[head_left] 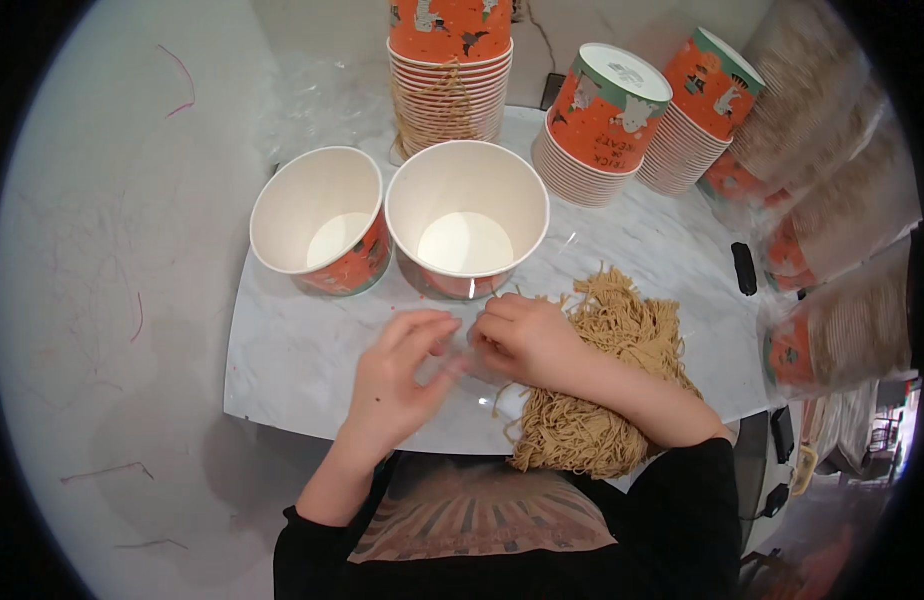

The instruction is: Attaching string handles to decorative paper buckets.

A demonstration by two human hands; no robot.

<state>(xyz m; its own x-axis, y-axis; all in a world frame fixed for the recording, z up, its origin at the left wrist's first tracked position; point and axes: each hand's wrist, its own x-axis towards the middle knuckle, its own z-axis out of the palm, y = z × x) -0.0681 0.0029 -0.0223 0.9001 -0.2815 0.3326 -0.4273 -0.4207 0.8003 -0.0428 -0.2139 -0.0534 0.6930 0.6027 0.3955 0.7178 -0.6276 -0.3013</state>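
Observation:
Near the front of the marble-patterned table, my left hand [394, 375] is raised with its thumb and fingers apart, slightly smeared by motion. I see nothing held in it. Close beside it, the fingers of my right hand [527, 338] are curled together. Whatever they may hold is hidden. My right forearm crosses a big heap of tan cords [592, 430]. Just beyond my hands stand two paper buckets with white insides and orange printed outsides: one upright bucket [467, 205] in the middle and one tilted bucket [317, 210] touching it on the left.
A tall stack of nested orange buckets [450, 90] with tan cords hanging over it stands behind. Upside-down bucket stacks [607, 120] are at the back right. Plastic-wrapped bucket stacks [842, 330] line the right side. A small black object [744, 268] lies near the table's right edge.

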